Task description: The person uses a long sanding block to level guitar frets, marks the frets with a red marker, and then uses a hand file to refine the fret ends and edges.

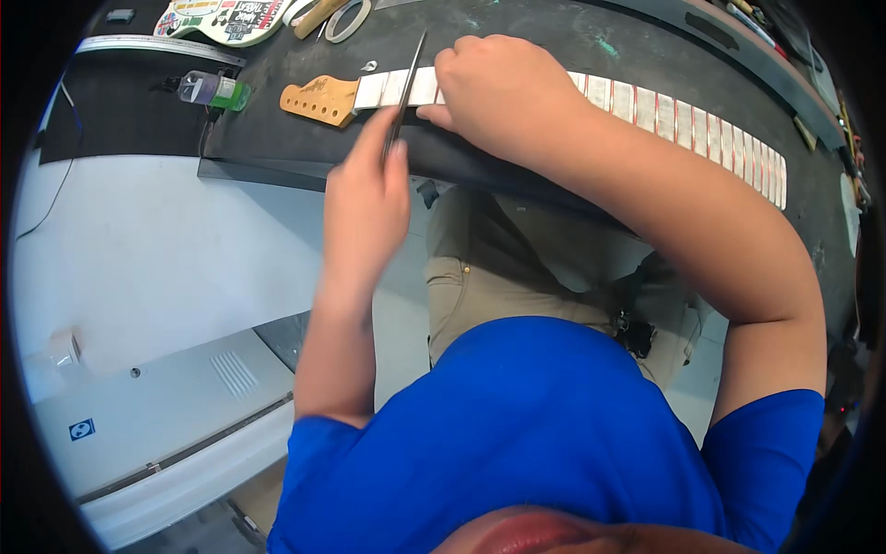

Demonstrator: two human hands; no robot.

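Observation:
A guitar neck (683,120) lies across the dark bench. White tape covers its fingerboard between the reddish fret lines, and its bare wooden headstock (320,101) points left. My left hand (367,203) is closed on a slim, dark, tapered file (412,74), which slants across the neck near the headstock end. Over the neck, just right of the file, my right hand (503,92) is closed around it with curled fingers, the thumb at its near edge. That hand hides a stretch of the fingerboard. A small white scrap (369,66) sits beyond the headstock end.
Left of the headstock lies a clear bottle with green liquid (214,90). A stickered guitar body (221,20), a tape roll (350,20) and a metal ruler (157,43) are at the far left. A long grey beam (766,65) and several tools line the right side.

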